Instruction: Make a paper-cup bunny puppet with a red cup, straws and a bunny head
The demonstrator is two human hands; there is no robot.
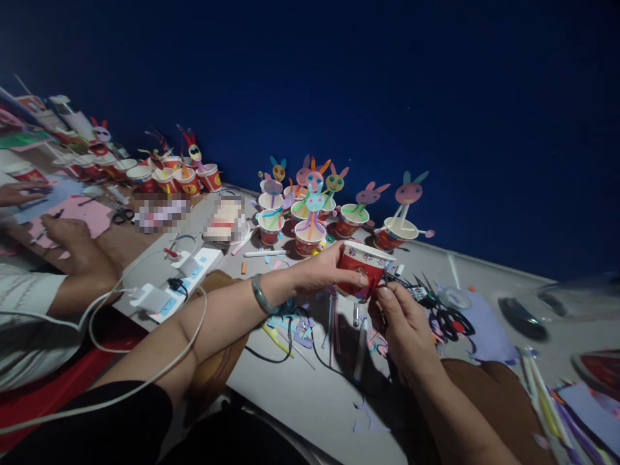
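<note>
A red patterned paper cup [357,266] with a white rim is tilted slightly in front of me. My left hand [325,270] is closed around its left side, the thumb lying across the front. At the cup's right side my right hand [403,316] has its fingers pinched together, with a thin dark piece showing by the fingertips. What that piece is, I cannot make out. Just behind stand several paper cups with rabbit-faced figures on bent straws, one with a light blue rabbit face [315,201] and another with a pink one [409,193].
Black-handled scissors [453,324], a tape roll [454,298] and purple paper [489,329] lie to the right. A white power strip [194,284] and its cables are at left. Paper scraps [371,418] litter the table. A co-worker's hand [65,232] rests over pink paper.
</note>
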